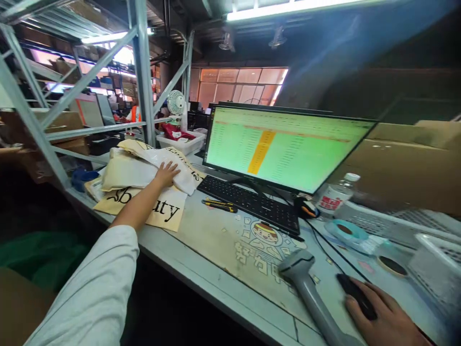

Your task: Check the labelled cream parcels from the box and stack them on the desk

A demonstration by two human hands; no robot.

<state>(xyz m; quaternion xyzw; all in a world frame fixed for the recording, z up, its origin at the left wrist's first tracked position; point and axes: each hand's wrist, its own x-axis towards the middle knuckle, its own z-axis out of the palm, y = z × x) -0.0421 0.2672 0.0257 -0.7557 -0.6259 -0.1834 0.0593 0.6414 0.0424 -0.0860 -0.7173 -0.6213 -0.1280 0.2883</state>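
Left of the monitor (pixel 284 149), your left hand (pixel 166 174) lies flat, fingers spread, on the white bag (pixel 169 166) topping that pile, gripping nothing. Right of the monitor, your right hand (pixel 385 317) loosely cups the black mouse (pixel 355 294), just beside the scanner (pixel 306 288).

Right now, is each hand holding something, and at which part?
The left hand rests flat on top of the white bags, not gripping them. The right hand lies over the black mouse, covering its rear part.

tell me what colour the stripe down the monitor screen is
Orange, on a pale green screen; the head view shows it best.
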